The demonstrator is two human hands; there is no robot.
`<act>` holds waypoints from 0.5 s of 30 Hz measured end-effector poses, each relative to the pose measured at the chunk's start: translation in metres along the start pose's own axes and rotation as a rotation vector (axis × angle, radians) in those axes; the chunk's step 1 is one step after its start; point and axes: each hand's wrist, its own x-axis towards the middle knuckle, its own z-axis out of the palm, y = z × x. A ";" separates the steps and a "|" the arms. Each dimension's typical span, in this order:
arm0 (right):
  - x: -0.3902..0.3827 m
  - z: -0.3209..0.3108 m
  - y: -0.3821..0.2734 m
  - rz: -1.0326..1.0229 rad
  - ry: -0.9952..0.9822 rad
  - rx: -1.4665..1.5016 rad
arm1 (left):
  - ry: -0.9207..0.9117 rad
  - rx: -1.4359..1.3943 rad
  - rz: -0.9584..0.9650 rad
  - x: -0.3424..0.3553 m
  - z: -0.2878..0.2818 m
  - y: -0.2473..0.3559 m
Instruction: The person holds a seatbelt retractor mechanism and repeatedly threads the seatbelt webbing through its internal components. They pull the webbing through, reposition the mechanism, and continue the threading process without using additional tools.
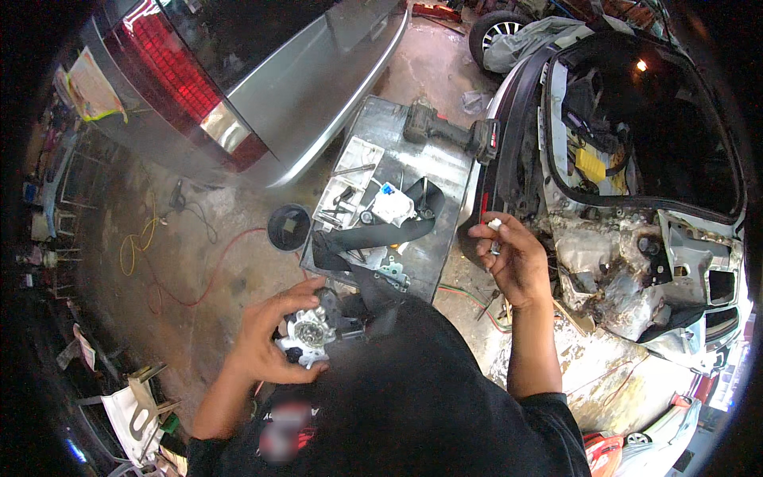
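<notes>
My left hand (278,334) grips a silver and white metal mechanism with a round toothed centre (310,331), held low at my front. My right hand (517,262) is raised beside the metal bench (449,183), its curled fingers on a small white piece (494,224); a small metallic bit (495,247) shows lower between them. On the bench are a white tray (334,203) with small tools, a white part with a blue piece (393,205), a black strap (373,237), small metal plates (393,272) and a cordless drill (433,126).
A silver car rear (302,111) stands at upper left, a stripped car body (604,278) at right, a loose wheel (493,36) at the back. A black bucket (288,226) is beside the bench; red and yellow hoses (195,304) cross the stained floor.
</notes>
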 end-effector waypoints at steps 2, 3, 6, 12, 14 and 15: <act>0.013 -0.009 0.008 0.021 0.010 -0.152 | -0.001 0.024 -0.024 -0.003 0.001 0.004; 0.022 -0.013 0.015 0.024 0.024 -0.263 | -0.015 0.018 -0.028 -0.004 0.003 0.003; 0.059 -0.022 0.032 -0.056 0.004 -0.635 | -0.059 0.007 -0.046 -0.011 0.010 0.001; 0.156 -0.003 0.047 -0.472 0.008 -1.358 | 0.011 0.010 -0.135 -0.028 0.026 0.003; 0.186 0.009 0.049 -0.448 -0.067 -1.485 | 0.035 -0.008 -0.143 -0.036 0.029 0.001; 0.200 0.011 0.053 -0.461 -0.064 -1.531 | 0.050 -0.012 -0.141 -0.040 0.030 0.001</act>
